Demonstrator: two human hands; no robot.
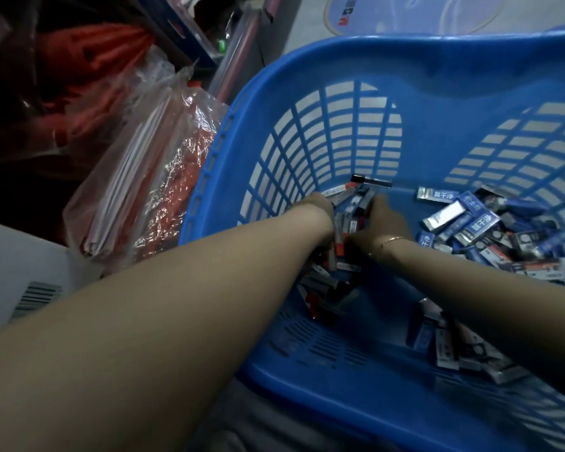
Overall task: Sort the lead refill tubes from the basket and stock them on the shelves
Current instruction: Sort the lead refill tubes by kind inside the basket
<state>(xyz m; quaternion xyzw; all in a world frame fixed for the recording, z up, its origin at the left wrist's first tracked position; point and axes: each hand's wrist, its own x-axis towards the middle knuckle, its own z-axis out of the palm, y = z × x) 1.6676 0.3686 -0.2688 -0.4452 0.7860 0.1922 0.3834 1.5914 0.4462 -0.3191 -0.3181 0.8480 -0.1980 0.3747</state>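
Both hands reach deep into the blue basket [405,66]. The left hand [320,208] and right hand [384,220] seem curled round a bundle of lead refill tubes [351,212] (grey, red-capped); blue packets [477,220] lie right.

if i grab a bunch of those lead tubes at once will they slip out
Probably some would: the tubes look small, hard and smooth, lying loose and criss-crossed in the basket. They seem light and stiff, so both hands cupped around them should hold most.
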